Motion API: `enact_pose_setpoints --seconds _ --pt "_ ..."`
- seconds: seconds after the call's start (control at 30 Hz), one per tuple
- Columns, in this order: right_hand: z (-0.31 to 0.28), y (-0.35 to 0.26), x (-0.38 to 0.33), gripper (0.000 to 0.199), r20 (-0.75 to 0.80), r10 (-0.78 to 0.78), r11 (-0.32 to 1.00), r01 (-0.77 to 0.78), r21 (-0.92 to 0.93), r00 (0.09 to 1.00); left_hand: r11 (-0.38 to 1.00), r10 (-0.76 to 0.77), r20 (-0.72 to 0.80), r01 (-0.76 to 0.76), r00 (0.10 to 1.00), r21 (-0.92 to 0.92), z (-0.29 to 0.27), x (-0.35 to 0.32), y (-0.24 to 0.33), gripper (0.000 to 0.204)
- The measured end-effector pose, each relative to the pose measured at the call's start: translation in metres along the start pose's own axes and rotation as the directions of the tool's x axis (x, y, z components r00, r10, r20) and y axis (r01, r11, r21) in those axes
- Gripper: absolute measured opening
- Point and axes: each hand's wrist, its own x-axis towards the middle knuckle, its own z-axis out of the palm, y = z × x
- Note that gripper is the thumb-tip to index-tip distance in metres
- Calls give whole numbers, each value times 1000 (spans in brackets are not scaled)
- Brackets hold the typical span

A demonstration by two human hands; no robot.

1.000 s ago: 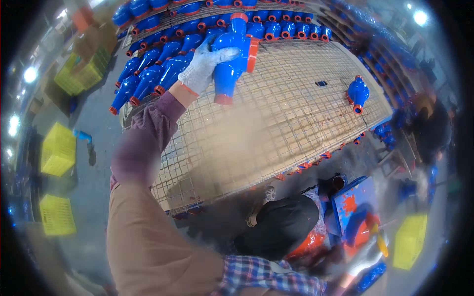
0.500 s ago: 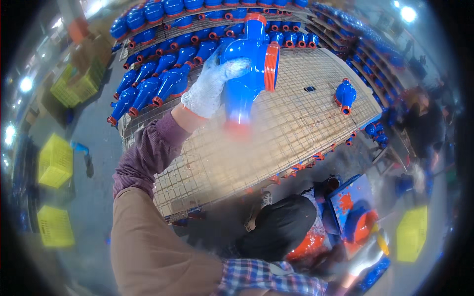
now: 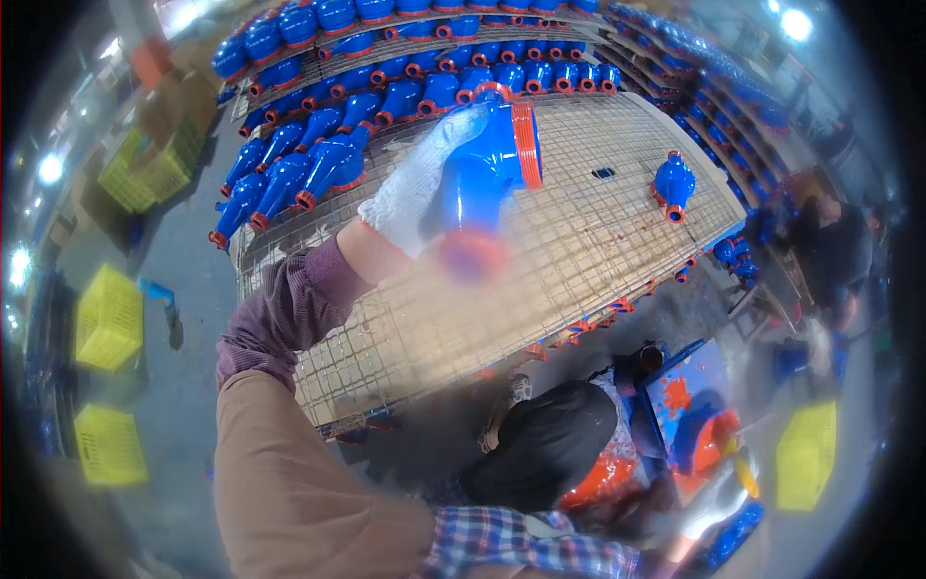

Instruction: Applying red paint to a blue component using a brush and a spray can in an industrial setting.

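My left hand (image 3: 424,179), in a white glove, is closed around a glossy blue valve body (image 3: 482,164) with orange-red ends. It holds this casting over the mesh-topped rack (image 3: 540,261); I cannot tell whether the lower end touches the mesh. A smear on the lens blurs that end. At the lower right my right hand (image 3: 716,504), also gloved, is closed on a yellow-edged object (image 3: 747,473) whose kind is unclear. Beside it stands a paint-stained tray (image 3: 680,391) with orange-red paint. One smaller blue casting (image 3: 674,185) sits apart on the rack's right side.
Rows of blue castings (image 3: 328,159) fill the rack's far left, with more on tiered shelves behind. Yellow crates stand on the floor at left (image 3: 108,318) and right (image 3: 806,456). A small dark object (image 3: 603,174) lies on the mesh. Another person (image 3: 830,241) is at the right.
My left hand has lowered the valve body slightly, and its upper end now tips toward the far castings. My right hand stays almost where it was.
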Motion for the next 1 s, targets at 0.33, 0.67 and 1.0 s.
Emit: enact_pose_setpoints --seconds 0.33,0.67,1.0 --pt "-3 -15 3 29 62 40 999 -38 -23 997 997 16 -99 -9 995 72 15 2 -13 58" --pt "-9 -27 -2 20 -24 104 989 -101 111 994 996 -31 52 27 998 83 35 -7 -31 56" --pt "-31 -38 -14 26 -97 -25 999 29 44 995 937 -332 120 341 936 -69 114 -2 -67 60"
